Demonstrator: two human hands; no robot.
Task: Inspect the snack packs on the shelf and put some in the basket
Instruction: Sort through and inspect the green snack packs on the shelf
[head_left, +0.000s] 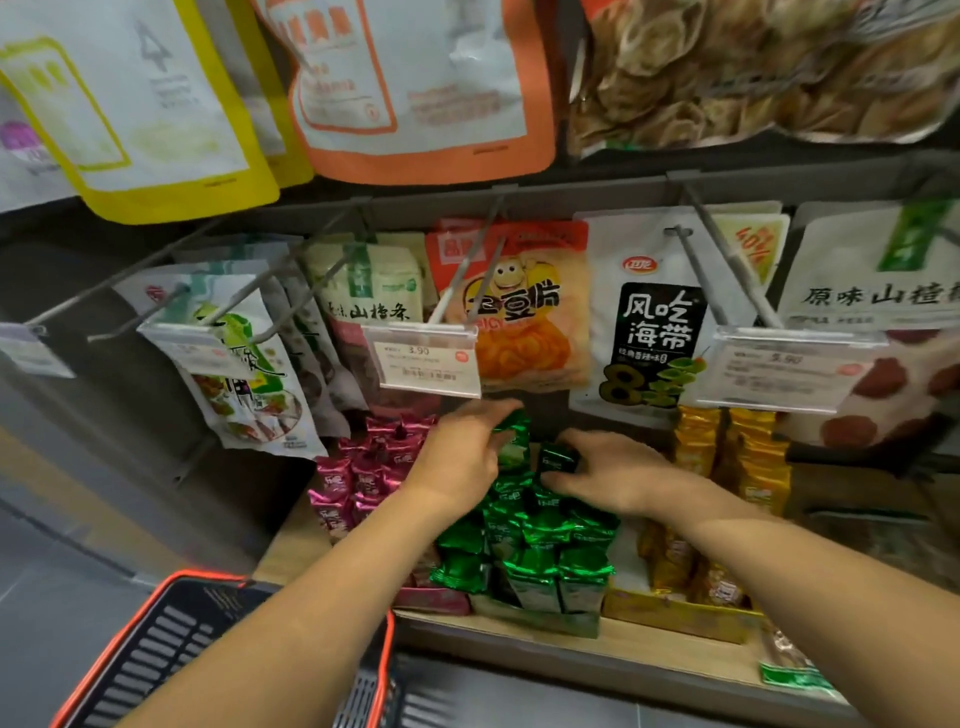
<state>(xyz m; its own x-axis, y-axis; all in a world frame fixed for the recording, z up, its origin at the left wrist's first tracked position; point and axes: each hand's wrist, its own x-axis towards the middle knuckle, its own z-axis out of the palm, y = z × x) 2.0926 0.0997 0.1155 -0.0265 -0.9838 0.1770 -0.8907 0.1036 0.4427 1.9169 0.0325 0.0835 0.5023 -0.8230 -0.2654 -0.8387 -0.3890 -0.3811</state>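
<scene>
Small green snack packs (540, 540) fill an open box on the wooden shelf (571, 649), with pink packs (369, 467) to their left and yellow packs (748, 457) to their right. My left hand (462, 457) reaches over the back of the green pile and pinches one green pack (511, 436). My right hand (613, 473) grips another green pack (557, 458) just beside it. A black basket with an orange rim (156, 649) sits at the lower left, under my left forearm.
Hooks above the shelf carry hanging snack bags (649, 322) and clear price tags (426, 364) close over my hands. Larger pouches (415, 88) hang on the top row. Grey floor (62, 519) lies to the left of the shelf.
</scene>
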